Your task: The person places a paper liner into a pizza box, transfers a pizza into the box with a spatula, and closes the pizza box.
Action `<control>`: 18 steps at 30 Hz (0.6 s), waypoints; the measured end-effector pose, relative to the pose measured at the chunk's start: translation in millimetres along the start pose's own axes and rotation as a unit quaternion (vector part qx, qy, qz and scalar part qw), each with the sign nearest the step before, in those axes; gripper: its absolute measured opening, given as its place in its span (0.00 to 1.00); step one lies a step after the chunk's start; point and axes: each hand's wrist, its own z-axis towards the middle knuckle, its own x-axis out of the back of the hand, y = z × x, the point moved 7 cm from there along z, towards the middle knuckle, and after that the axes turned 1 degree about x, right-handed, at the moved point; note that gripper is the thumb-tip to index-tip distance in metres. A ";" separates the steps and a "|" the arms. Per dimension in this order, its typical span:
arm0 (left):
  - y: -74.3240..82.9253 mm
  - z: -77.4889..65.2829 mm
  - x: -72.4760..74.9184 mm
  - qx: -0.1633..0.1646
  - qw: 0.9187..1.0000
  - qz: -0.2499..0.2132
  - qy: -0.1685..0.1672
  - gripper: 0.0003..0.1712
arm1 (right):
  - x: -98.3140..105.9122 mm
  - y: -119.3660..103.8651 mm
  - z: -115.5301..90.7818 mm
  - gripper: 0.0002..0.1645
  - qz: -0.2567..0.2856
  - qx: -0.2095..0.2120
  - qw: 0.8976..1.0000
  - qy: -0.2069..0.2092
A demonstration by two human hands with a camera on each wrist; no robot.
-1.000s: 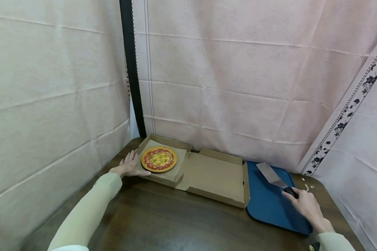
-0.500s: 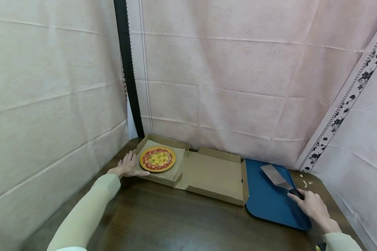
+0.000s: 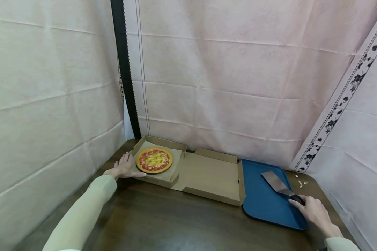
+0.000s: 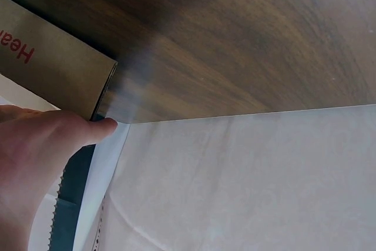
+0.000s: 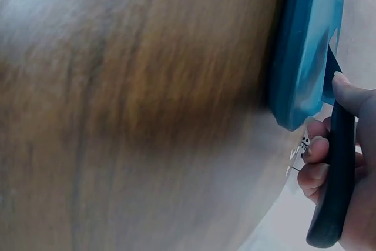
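My left hand (image 3: 123, 168) lies with fingers spread at the left front corner of an open cardboard pizza box (image 3: 213, 175). Its thumb reaches along the box's front wall, and in the left wrist view that thumb is beside the corner of the cardboard (image 4: 70, 72). Inside the box's left half a round pizza (image 3: 154, 160) rests on pale paper (image 3: 176, 156). At the right, my right hand (image 3: 314, 211) grips the black handle (image 5: 338, 186) of a spatula. The spatula's flat metal blade (image 3: 275, 182) is over the blue tray (image 3: 264, 205); whether it touches is unclear.
The box's right half lies opened flat between the pizza and the tray. Small pale scraps (image 3: 300, 183) lie on the dark wooden table (image 3: 163, 223) beyond the tray's right side. Pale cloth (image 3: 226, 87) hangs behind and at both sides.
The spatula in my right hand has shifted to the right and a little nearer over the tray. My left hand keeps its place at the box; the head view has turned slightly right.
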 end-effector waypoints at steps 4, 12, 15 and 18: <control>-1.0 -0.2 -0.1 0.001 1.000 0.000 -0.002 0.78 | -1.7 0.4 -0.7 0.44 -0.005 0.001 1.000 -0.001; -1.2 -0.2 -2.5 0.008 1.000 -0.004 -0.002 0.78 | -7.2 3.5 -1.8 0.44 -0.016 0.000 1.000 -0.008; -0.8 0.7 -1.9 0.006 1.000 -0.002 0.003 0.78 | -8.0 5.8 -2.9 0.45 -0.019 -0.011 1.000 -0.009; 0.0 0.9 -0.8 0.007 1.000 -0.001 0.004 0.78 | -8.5 6.5 -3.2 0.49 -0.028 -0.017 0.999 -0.010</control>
